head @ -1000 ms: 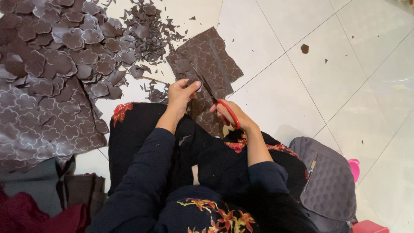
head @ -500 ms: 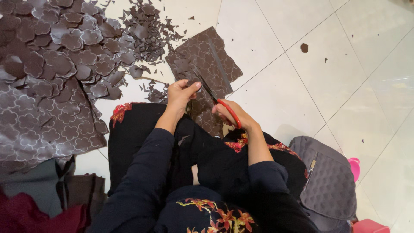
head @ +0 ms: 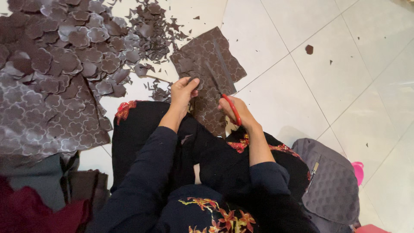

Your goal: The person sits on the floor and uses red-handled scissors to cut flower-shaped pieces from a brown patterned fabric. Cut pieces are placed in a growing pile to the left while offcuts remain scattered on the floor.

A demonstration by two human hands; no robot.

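The left hand [head: 183, 91] pinches the thin, floppy brown embossed fabric sheet [head: 211, 73] at its near edge; the right hand [head: 236, 113] grips red-handled scissors [head: 230, 105]; the sheet looks light and limp, best held close beside the cut.

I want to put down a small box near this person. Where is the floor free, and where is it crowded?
Free: white tiles right of the brown sheet, above the grey bag; only specks there. Crowded: the cut-out pile and scraps at upper left.

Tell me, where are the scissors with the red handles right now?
The scissors are in the right hand, centre of the head view, blades cutting into the brown patterned sheet that the left hand grips, just above the person's lap.
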